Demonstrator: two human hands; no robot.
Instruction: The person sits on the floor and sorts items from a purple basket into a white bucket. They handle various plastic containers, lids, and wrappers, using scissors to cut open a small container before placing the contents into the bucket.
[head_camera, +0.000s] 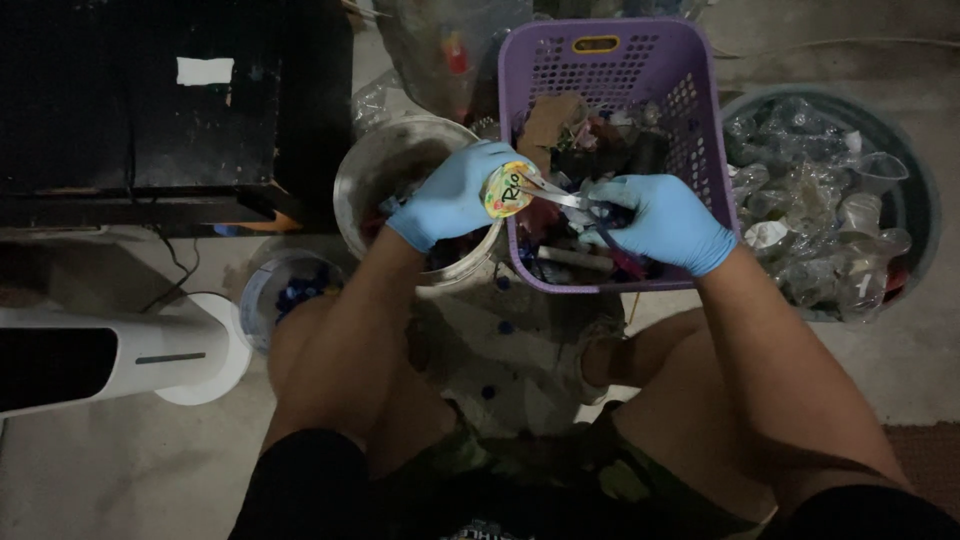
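Tub of clear plastic cups (830, 200), white fan base (200, 350), black cabinet (150, 100)

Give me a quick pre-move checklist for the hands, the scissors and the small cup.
1. Left hand has a grip on the small cup: ok.
2. Right hand grips the scissors: ok.
3. Scissor blades at the cup's rim: ok; whether they are cutting, cannot tell.
4. Both gloves intact: cannot tell, too dark.
5. Purple basket within reach under the hands: ok.
6. Round bucket beside the basket, below the left hand: ok; contents unclear.
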